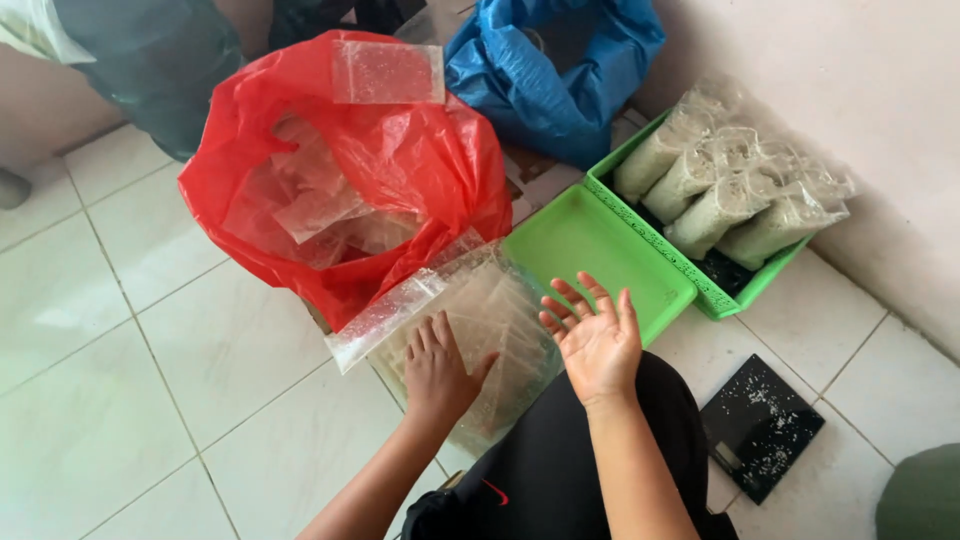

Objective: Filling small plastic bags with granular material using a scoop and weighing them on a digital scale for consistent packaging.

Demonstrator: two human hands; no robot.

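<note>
1. Left hand (438,372) presses flat, fingers spread, on the clear bags (490,330) stacked on the floor beside the red sack (400,160)
2. Right hand (597,340) hovers empty, palm up
3. Best peel one bag by its edge

Home packing spot: tiled floor (120,330), rice packets (735,190) (crated).

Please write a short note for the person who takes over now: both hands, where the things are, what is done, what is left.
Left hand: flat on the stack of clear bags, gripping nothing.
Right hand: open, palm up, empty, above the green lid.
Red bag: open, more clear bags inside.
Green basket: holds the filled packets.
Done: several packets filled.
Left: many clear bags unfilled.
</note>
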